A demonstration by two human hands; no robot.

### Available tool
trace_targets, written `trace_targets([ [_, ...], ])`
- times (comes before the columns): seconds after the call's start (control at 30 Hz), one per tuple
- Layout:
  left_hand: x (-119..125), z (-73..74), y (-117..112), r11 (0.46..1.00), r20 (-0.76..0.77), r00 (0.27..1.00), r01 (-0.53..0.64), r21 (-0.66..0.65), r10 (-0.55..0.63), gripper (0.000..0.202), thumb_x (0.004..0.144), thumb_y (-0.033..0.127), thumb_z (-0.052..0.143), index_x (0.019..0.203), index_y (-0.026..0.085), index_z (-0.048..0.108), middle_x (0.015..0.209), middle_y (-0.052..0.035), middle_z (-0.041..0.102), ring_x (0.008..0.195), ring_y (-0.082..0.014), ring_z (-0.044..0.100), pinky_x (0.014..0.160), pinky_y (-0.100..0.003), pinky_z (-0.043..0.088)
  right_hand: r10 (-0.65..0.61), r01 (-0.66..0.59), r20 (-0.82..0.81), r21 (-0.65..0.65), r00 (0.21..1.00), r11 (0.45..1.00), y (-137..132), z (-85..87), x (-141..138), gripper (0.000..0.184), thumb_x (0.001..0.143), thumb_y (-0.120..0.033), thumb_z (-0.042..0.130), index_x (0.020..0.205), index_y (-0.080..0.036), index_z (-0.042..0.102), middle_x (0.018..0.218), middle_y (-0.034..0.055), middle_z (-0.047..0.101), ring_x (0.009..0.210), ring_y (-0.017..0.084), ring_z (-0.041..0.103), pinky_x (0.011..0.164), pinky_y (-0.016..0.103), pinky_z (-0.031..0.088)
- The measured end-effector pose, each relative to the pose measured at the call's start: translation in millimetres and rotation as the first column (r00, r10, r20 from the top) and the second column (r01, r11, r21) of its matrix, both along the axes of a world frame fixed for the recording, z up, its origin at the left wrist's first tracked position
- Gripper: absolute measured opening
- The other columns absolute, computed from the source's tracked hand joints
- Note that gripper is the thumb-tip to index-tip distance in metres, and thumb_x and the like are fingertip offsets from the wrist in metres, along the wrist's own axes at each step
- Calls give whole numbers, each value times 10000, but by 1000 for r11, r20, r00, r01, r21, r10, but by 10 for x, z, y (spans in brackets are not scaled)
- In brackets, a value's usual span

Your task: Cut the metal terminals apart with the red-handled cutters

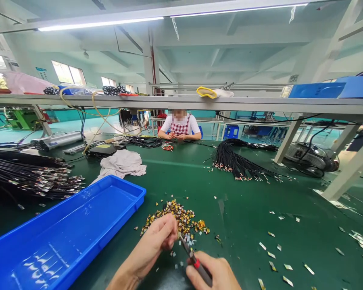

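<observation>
My left hand (161,233) is closed in a pinch in front of a heap of small yellow, dark and silvery pieces (178,211). What its fingers hold is too small to make out. In my right hand (216,272) is a pair of pliers or cutters (196,262) with dark red-banded handles. The tool's tip points up and left and meets the fingertips of my left hand. A few pale bits lie on the green tabletop below the two hands.
A long blue tray (109,225) stands at the left, beside a bundle of black cables (33,173). Behind it lies a pale cloth (121,163). More black cables (238,159) lie at the far right. Flat metallic pieces (271,254) are scattered at right. A person (181,127) sits opposite.
</observation>
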State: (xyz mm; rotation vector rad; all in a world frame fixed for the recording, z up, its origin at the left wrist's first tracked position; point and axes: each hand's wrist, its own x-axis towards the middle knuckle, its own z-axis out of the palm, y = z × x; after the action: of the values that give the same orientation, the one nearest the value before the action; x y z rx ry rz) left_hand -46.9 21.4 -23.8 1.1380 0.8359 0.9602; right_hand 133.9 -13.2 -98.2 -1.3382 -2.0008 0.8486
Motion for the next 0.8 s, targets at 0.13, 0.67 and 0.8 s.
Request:
trace_targets([
  [0.13,-41,21,16,994,-311,950,26,104,8,469,850,576,471,607,175,453,599,36,393,569,-110,306,540,-256,236,-171,71,258,357,951,931,3,-91,63,474,923,-544,294,833,-244,650,638,20,665,556,177,640,512,229,370],
  [0.67,-13,9,12,999,-298,954,30,44,-16,467,862,582,408,605,192,426,574,48,343,559,-118,248,538,-271,194,-349,6,397,654,849,756,-28,77,171,361,962,-461,296,981,-262,597,648,3,614,550,205,627,521,276,396],
  [0.8,-26,22,14,996,-378,923,88,19,-74,436,818,583,498,636,201,392,610,51,327,582,-119,255,540,-269,189,-360,-59,458,679,813,731,-28,102,213,249,901,-424,453,1002,-250,600,653,4,618,550,210,623,531,272,391],
])
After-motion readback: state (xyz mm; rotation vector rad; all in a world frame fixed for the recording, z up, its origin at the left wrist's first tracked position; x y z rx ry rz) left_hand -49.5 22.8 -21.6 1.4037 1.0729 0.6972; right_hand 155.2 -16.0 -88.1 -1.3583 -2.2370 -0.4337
